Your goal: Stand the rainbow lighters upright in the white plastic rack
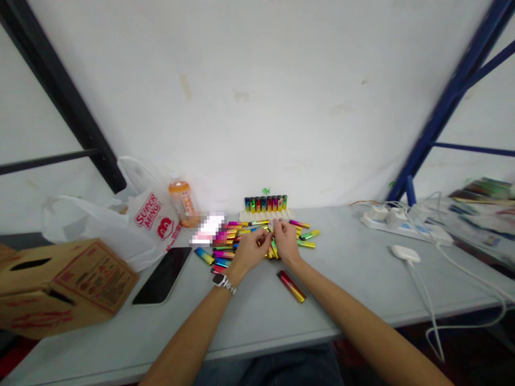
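Observation:
My left hand (252,247), with a watch (219,279) on its wrist, is closed in a pinch over a pile of shiny, multicoloured lighters (222,255). Close against it, my right hand (285,236) is closed too, with its fingertips nearly meeting those of the left. Whatever lies between the fingers is too small and covered to make out. Behind the hands, a row of lighters (263,203) stands upright in a white slotted holder (287,213). A single red and gold lighter (292,286) lies nearer the front, below my right hand.
Left of the pile are a black phone (163,276), an orange drink bottle (183,201), a white plastic bag (140,225) and a cardboard box (68,284). A power strip (406,225) and a white charger (405,253) with cables lie on the right. The wall (261,134) closes the back.

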Demonstrator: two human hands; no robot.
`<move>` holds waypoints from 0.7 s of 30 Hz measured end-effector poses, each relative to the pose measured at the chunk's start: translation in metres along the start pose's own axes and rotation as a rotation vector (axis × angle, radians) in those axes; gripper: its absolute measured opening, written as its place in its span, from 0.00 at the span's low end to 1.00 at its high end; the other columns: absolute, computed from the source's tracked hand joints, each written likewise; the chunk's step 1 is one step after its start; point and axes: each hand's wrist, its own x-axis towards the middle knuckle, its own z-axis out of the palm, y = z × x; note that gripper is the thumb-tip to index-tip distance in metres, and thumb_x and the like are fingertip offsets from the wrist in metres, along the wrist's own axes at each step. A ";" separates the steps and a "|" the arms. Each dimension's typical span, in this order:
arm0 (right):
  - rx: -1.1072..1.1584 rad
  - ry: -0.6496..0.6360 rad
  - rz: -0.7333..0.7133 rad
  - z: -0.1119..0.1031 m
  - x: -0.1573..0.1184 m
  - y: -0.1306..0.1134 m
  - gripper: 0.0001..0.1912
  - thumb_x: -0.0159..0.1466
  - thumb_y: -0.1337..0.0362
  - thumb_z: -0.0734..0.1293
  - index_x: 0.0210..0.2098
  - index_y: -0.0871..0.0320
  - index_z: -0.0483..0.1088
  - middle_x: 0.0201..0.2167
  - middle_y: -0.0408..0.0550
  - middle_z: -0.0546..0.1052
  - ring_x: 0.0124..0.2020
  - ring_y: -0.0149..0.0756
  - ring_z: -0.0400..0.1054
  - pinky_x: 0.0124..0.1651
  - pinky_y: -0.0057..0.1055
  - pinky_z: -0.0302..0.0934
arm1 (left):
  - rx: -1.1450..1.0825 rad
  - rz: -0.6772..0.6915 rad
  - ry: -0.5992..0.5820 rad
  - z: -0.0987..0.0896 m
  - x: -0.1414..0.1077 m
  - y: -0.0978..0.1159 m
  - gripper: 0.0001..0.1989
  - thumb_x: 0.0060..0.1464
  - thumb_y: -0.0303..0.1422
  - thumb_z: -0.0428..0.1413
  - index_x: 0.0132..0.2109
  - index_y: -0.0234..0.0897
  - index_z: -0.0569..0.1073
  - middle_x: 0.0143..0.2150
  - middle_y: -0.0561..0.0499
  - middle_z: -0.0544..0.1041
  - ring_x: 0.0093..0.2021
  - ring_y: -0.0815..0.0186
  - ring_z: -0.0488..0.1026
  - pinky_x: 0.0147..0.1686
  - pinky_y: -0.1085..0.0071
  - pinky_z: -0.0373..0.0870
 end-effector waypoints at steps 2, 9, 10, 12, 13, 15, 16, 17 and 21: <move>0.005 -0.020 0.014 -0.001 -0.001 -0.001 0.22 0.65 0.49 0.59 0.21 0.55 0.56 0.18 0.36 0.57 0.22 0.28 0.52 0.28 0.29 0.48 | 0.001 0.004 0.000 0.000 0.000 0.000 0.17 0.62 0.40 0.51 0.28 0.35 0.71 0.20 0.55 0.70 0.21 0.72 0.65 0.24 0.76 0.58; 0.045 -0.047 0.031 -0.002 -0.001 -0.001 0.22 0.65 0.49 0.58 0.21 0.55 0.56 0.18 0.36 0.57 0.22 0.29 0.52 0.28 0.29 0.48 | 0.014 0.014 -0.010 0.000 0.000 -0.001 0.18 0.62 0.39 0.50 0.27 0.35 0.70 0.20 0.56 0.68 0.21 0.73 0.63 0.23 0.76 0.56; 0.034 -0.036 0.026 -0.002 0.000 -0.001 0.20 0.65 0.51 0.58 0.21 0.55 0.56 0.18 0.36 0.57 0.22 0.29 0.52 0.28 0.29 0.48 | 0.016 0.015 -0.013 0.000 0.000 -0.001 0.18 0.62 0.39 0.50 0.27 0.35 0.70 0.20 0.56 0.68 0.21 0.73 0.63 0.23 0.76 0.56; 0.005 -0.011 0.014 -0.001 0.000 -0.001 0.17 0.64 0.55 0.57 0.21 0.55 0.55 0.18 0.36 0.58 0.22 0.29 0.53 0.28 0.29 0.47 | 0.022 0.014 -0.016 0.000 0.000 -0.001 0.18 0.62 0.39 0.50 0.27 0.35 0.70 0.19 0.56 0.68 0.21 0.73 0.63 0.23 0.76 0.56; -0.006 -0.003 0.008 -0.001 0.001 -0.001 0.16 0.63 0.57 0.57 0.21 0.54 0.55 0.17 0.36 0.58 0.22 0.29 0.53 0.28 0.29 0.47 | 0.026 0.012 -0.017 0.000 0.000 -0.001 0.18 0.62 0.39 0.50 0.27 0.35 0.70 0.19 0.56 0.68 0.21 0.73 0.63 0.23 0.76 0.56; -0.006 0.000 0.002 -0.001 0.001 0.001 0.15 0.62 0.59 0.57 0.20 0.54 0.54 0.17 0.36 0.58 0.22 0.29 0.53 0.27 0.29 0.46 | 0.032 0.008 -0.018 0.000 0.000 -0.001 0.18 0.62 0.40 0.50 0.27 0.35 0.70 0.19 0.56 0.67 0.21 0.72 0.62 0.22 0.76 0.55; 0.009 -0.004 0.008 -0.001 0.001 0.002 0.15 0.62 0.58 0.58 0.20 0.54 0.54 0.17 0.36 0.58 0.22 0.29 0.53 0.27 0.29 0.47 | 0.032 0.006 -0.019 0.000 0.000 -0.001 0.18 0.62 0.40 0.50 0.27 0.36 0.70 0.19 0.56 0.67 0.21 0.72 0.62 0.22 0.76 0.55; 0.033 -0.010 0.018 0.000 0.000 0.003 0.16 0.63 0.57 0.58 0.21 0.54 0.54 0.18 0.36 0.58 0.22 0.29 0.53 0.27 0.29 0.47 | 0.028 0.003 -0.022 -0.001 0.000 -0.001 0.18 0.62 0.40 0.50 0.27 0.36 0.70 0.19 0.56 0.67 0.21 0.72 0.62 0.22 0.76 0.56; 0.153 -0.060 0.075 0.001 0.000 0.009 0.17 0.64 0.49 0.60 0.27 0.54 0.59 0.19 0.35 0.59 0.22 0.29 0.54 0.27 0.27 0.51 | 0.020 -0.007 -0.032 -0.001 0.000 -0.001 0.18 0.62 0.41 0.49 0.27 0.36 0.70 0.20 0.55 0.69 0.22 0.71 0.64 0.23 0.76 0.57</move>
